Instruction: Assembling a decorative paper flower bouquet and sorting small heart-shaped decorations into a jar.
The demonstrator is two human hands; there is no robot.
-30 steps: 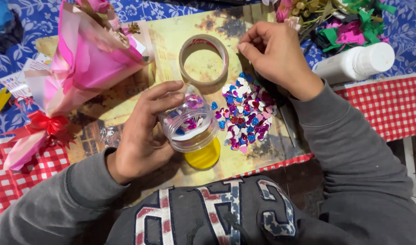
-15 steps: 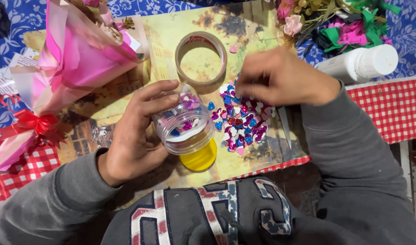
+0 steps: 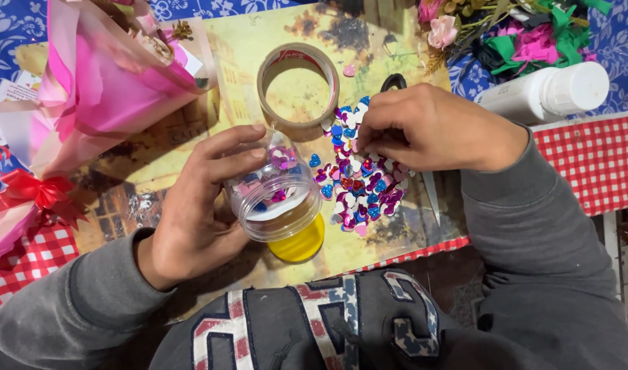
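L hand [image 3: 197, 212] holding tipped clear jar [image 3: 276, 199]; R hand [image 3: 423, 127] pinching up heart sequins [image 3: 358, 181], fingers curled. Next: careful drop into jar.

I see a clear plastic jar [image 3: 276, 195], tilted with its open mouth toward me, holding a few heart sequins; a yellow lid [image 3: 299, 241] at its 5 o'clock; a loose pile of multicoloured hearts [image 3: 355, 188] at 3 o'clock.
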